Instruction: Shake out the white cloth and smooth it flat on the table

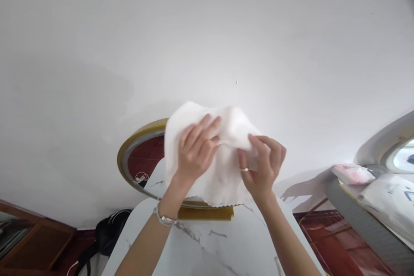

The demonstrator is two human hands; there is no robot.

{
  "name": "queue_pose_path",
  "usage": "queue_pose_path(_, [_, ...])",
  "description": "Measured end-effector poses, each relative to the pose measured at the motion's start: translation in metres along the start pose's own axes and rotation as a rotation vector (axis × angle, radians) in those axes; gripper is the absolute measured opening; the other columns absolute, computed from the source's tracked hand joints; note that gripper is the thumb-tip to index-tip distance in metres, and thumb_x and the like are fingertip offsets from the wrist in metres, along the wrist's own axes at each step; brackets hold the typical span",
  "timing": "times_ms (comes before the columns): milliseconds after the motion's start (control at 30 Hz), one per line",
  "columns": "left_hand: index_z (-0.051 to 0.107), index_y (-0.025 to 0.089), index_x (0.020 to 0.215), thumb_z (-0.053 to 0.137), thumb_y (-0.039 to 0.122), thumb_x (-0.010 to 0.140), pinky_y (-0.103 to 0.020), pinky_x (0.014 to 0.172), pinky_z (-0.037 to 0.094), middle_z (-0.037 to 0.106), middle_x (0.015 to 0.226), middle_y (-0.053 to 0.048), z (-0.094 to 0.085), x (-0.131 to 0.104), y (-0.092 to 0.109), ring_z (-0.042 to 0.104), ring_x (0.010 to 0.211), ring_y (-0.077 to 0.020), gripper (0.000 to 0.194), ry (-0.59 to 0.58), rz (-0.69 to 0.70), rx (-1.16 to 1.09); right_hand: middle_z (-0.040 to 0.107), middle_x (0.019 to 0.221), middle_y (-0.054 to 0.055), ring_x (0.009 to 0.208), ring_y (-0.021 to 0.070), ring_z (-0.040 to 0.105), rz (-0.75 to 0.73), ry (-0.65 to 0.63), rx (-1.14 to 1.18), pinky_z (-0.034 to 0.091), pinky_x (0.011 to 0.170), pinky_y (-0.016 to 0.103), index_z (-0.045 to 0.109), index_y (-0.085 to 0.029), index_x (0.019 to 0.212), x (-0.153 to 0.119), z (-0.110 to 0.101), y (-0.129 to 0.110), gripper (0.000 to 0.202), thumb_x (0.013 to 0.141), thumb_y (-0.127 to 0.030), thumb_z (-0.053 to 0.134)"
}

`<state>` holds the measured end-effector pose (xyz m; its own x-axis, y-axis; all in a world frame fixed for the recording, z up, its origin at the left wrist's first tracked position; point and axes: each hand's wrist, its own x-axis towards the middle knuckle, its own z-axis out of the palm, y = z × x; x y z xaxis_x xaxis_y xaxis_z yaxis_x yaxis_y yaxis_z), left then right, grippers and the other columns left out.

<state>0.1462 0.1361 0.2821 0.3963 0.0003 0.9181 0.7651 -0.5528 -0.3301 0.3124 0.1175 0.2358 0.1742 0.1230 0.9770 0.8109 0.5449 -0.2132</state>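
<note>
One wall [207, 43]: fills the upper frame; we see nothing there that threatens.
Table [223, 250]: lower centre; its smooth-looking top could let the mirror base [207, 214] slide if we press hard.
Mirror [145, 128]: centre, partly hidden behind the cloth; a push up high could tip it.
Cloth [229, 125]: centre, raised before the mirror; uneven pulling could crumple or tear it.
Left hand [196, 151]: fingers half spread over the cloth; we cannot tell whether they pinch it.
Right hand [263, 164]: fingers nearly closed, nipping the cloth's side; a loose nip could drop it.
Bracelet [164, 220]: left wrist; might snag the cloth.
</note>
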Motion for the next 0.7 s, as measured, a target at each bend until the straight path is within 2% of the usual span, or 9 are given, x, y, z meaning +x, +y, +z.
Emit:
queue_pose_path(67, [0.054,0.020,0.082,0.055,0.018,0.090,-0.040,0.110,0.034,0.060,0.133,-0.007,-0.015,-0.016,-0.021,0.043,0.135,-0.0192,0.008,0.027,-0.030,0.031,0.057,0.116,0.011,0.114,0.0257,0.053,-0.102,-0.012,-0.015,0.047,0.092,0.041,0.060,-0.022,0.113,0.010,0.013,-0.019,0.028,0.085,-0.020,0.063])
queue_pose_path(167, [0.053,0.021,0.087,0.054,0.018,0.089,-0.047,0.112,0.031,0.053,0.141,-0.009,-0.030,-0.035,-0.042,0.038,0.139,-0.0219,0.003,0.042,-0.146,0.057,0.054,0.131,0.010,0.129,0.0254,0.045,-0.250,-0.057,-0.054,0.039,0.104,0.043,0.060,-0.023,0.111,0.010,0.035,-0.039,0.022,0.089,-0.021,0.057])
queue_pose_path(200, [0.054,0.021,0.090,0.055,0.021,0.089,-0.049,0.112,0.029,0.050,0.143,-0.010,-0.031,-0.038,-0.045,0.036,0.139,-0.0232,0.002,0.053,-0.186,0.053,0.054,0.134,0.009,0.132,0.0242,0.043,-0.293,-0.075,-0.088,0.036,0.106,0.043,0.059,-0.024,0.114,0.008,0.042,-0.041,0.024,0.090,-0.022,0.055])
queue_pose_path(300, [0.054,0.023,0.106,0.059,0.035,0.087,-0.055,0.115,0.020,0.046,0.146,-0.010,-0.024,-0.035,-0.044,0.033,0.141,-0.0268,0.023,0.093,-0.228,0.034,0.054,0.138,0.005,0.132,0.0209,0.045,-0.348,-0.144,-0.207,0.037,0.105,0.038,0.053,-0.030,0.127,-0.001,0.051,-0.035,0.035,0.093,-0.024,0.051])
queue_pose_path(400, [0.051,0.027,0.125,0.057,0.042,0.089,-0.057,0.118,0.010,0.054,0.139,-0.006,-0.004,-0.019,-0.029,0.036,0.139,-0.0257,0.040,0.081,-0.200,0.074,0.054,0.137,0.006,0.128,0.0198,0.049,-0.264,-0.178,-0.217,0.043,0.100,0.035,0.052,-0.030,0.130,-0.007,0.046,-0.018,0.037,0.094,-0.024,0.048])
queue_pose_path(500, [0.047,0.034,0.133,0.053,0.042,0.092,-0.053,0.120,0.008,0.060,0.133,0.000,0.020,-0.005,-0.004,0.040,0.137,-0.0218,0.042,0.004,-0.152,0.067,0.056,0.134,0.008,0.131,0.0240,0.046,-0.143,-0.030,-0.168,0.037,0.106,0.047,0.056,-0.025,0.118,-0.015,0.032,0.004,0.025,0.096,-0.026,0.044])
queue_pose_path(600, [0.048,0.038,0.131,0.051,0.034,0.094,-0.049,0.120,0.021,0.057,0.136,0.006,0.041,-0.009,0.026,0.039,0.138,-0.0190,0.037,-0.179,-0.080,-0.080,0.053,0.134,0.011,0.131,0.0289,0.045,-0.069,0.082,-0.219,0.033,0.105,0.059,0.053,-0.022,0.107,-0.038,0.018,0.030,0.017,0.096,-0.027,0.042])
queue_pose_path(700, [0.048,0.038,0.133,0.044,0.024,0.097,-0.039,0.115,0.038,0.055,0.138,0.010,0.052,-0.034,0.048,0.040,0.136,-0.0148,0.039,-0.363,0.062,-0.183,0.051,0.134,0.014,0.131,0.0328,0.045,-0.102,0.099,-0.291,0.040,0.098,0.060,0.052,-0.022,0.102,-0.083,0.004,0.057,0.012,0.092,-0.028,0.049])
